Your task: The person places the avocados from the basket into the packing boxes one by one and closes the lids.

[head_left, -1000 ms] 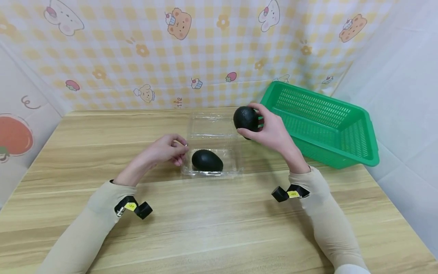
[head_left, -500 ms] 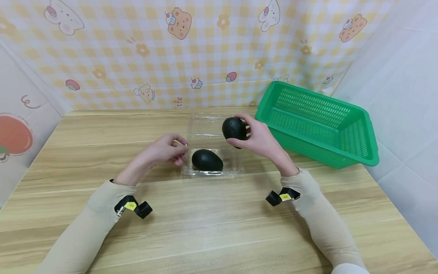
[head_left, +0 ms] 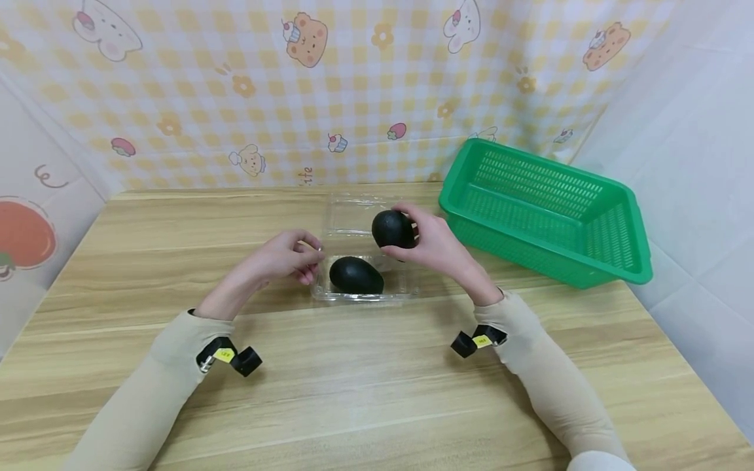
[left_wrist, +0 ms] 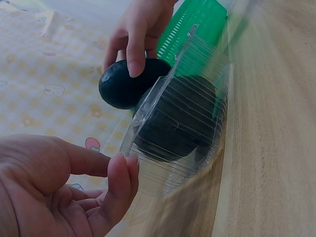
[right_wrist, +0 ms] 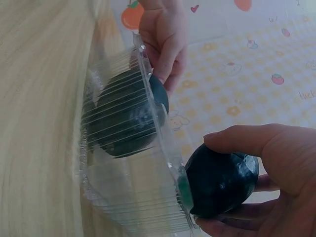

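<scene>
A clear plastic clamshell box (head_left: pixel 403 297) lies on the table, its lid (head_left: pixel 350 216) folded back. One dark avocado (head_left: pixel 356 276) rests in the left part of the box. With thumb and finger, my left hand (head_left: pixel 287 256) pinches the box's left rim, as the left wrist view also shows. My right hand (head_left: pixel 434 241) grips a second dark avocado (head_left: pixel 390 229) between thumb and fingers, above the back right of the box. In the right wrist view this held avocado (right_wrist: pixel 219 180) is just beyond the ribbed plastic wall; whether it touches the rim I cannot tell.
A green slotted plastic basket (head_left: pixel 589 278) stands at the back right of the wooden table (head_left: pixel 353 386). Behind the table hangs a yellow checked cloth (head_left: pixel 200 85) with cartoon prints. A white sheet (head_left: pixel 701 163) rises along the right side.
My right hand has carried its avocado left and nearer to me, from beside the basket to over the box. The left hand keeps its place on the rim.
</scene>
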{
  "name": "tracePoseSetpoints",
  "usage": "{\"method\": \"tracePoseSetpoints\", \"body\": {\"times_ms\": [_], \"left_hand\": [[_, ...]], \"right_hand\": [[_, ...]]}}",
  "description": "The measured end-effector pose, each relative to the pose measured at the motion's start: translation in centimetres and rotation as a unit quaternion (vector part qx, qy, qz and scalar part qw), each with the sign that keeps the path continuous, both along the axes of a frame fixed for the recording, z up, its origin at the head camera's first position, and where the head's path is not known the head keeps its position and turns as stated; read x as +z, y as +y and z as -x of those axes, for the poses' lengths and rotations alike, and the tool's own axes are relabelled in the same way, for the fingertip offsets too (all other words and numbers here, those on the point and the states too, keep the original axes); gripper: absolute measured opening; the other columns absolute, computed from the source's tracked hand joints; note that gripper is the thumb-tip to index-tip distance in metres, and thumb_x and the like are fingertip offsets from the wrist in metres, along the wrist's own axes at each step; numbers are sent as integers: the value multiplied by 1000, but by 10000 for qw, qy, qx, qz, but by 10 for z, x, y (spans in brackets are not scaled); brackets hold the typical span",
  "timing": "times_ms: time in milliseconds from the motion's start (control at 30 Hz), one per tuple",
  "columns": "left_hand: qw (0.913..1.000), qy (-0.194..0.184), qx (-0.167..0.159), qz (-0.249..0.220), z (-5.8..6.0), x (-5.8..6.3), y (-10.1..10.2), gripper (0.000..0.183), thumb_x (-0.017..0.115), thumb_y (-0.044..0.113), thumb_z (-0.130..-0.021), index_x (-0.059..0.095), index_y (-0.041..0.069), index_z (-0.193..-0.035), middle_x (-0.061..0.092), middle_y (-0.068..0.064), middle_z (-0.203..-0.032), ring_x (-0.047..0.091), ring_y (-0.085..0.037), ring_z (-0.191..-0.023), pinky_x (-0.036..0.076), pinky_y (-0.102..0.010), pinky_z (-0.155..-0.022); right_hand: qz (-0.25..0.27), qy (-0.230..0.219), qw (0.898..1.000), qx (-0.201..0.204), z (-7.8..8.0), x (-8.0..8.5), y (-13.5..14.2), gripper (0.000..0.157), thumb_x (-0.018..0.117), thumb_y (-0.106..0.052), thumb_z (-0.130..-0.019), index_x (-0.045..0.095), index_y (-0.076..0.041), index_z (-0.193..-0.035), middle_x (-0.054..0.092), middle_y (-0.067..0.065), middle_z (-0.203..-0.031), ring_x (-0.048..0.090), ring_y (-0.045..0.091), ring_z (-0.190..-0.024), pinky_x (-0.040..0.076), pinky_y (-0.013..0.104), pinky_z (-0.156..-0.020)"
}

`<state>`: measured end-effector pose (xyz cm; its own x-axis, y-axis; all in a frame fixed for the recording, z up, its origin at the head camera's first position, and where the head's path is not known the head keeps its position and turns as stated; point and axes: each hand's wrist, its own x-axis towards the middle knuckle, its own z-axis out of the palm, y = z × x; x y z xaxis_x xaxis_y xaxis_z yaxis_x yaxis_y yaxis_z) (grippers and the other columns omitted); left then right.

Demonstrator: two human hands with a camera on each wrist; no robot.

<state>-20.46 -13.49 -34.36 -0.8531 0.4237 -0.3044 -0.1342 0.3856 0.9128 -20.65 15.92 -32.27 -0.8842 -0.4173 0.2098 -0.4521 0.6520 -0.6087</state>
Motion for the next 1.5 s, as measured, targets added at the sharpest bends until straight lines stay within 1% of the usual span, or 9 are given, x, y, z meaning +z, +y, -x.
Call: {"method": "tracePoseSetpoints", "body": {"times_ms": [133,300,400,500,700,833,1133,1367,1500], "left_hand": [[10000,-7,-4,-11,0,1,0,34,55,6,-103,42,-14,-128,65,-17,-86,63,-13,-61,58,-26,-60],[10000,17,-21,-29,0,1,1,33,55,6,-103,43,-13,-128,65,-17,-85,63,-13,-61,58,-26,-59],[10000,36,-29,-24,0,1,1,32,55,6,-103,43,-12,-127,65,-17,-86,63,-13,-61,57,-25,-59],[10000,22,-35,-28,1,1,1,33,55,6,-103,43,-13,-127,65,-17,-86,63,-13,-62,58,-25,-59],[10000,-17,-37,-27,0,1,1,34,55,6,-103,42,-14,-128,65,-16,-84,63,-13,-61,58,-25,-59],[10000,-16,-13,-54,-1,1,1,32,55,5,-103,43,-13,-127,65,-17,-84,63,-13,-61,58,-25,-59],[10000,-6,-17,-93,-1,-2,0,32,55,6,-103,43,-13,-126,64,-13,-80,62,-12,-60,57,-25,-58],[9999,-12,-22,-114,-1,-2,1,32,55,5,-103,42,-13,-126,63,-10,-79,62,-11,-60,57,-24,-58],[9999,7,-29,-99,0,-2,1,30,55,5,-103,43,-13,-125,63,-10,-79,62,-11,-60,57,-24,-58]], "right_hand": [[-86,169,9998,68,0,-3,-4,68,86,-27,-82,53,-5,-138,64,18,-123,67,31,-100,61,41,-79],[-260,325,9991,79,-1,-7,-7,68,86,-29,-82,53,-5,-137,65,16,-123,64,30,-106,57,44,-87],[-391,384,9985,54,-1,-9,-9,69,85,-30,-83,52,-6,-139,65,16,-126,63,30,-111,54,46,-92],[-497,386,9980,41,-3,-11,-12,69,84,-29,-84,51,-6,-141,63,16,-129,62,31,-113,53,46,-94],[-804,320,9962,-96,-6,-14,-16,72,82,-31,-85,49,-8,-144,60,19,-132,60,34,-115,53,49,-93],[-963,321,9947,-143,-8,-16,-18,72,83,-32,-85,51,-10,-144,59,19,-132,61,35,-113,54,50,-91],[-1001,445,9940,19,-8,-21,-20,71,86,-32,-81,55,-9,-141,55,16,-127,61,34,-108,54,47,-93],[-1063,281,9938,188,-7,-22,-21,73,87,-33,-81,53,-9,-140,56,15,-132,62,32,-110,54,45,-93],[-993,256,9944,242,-6,-22,-21,70,87,-32,-80,53,-7,-135,60,15,-128,62,29,-110,54,44,-92]]}}
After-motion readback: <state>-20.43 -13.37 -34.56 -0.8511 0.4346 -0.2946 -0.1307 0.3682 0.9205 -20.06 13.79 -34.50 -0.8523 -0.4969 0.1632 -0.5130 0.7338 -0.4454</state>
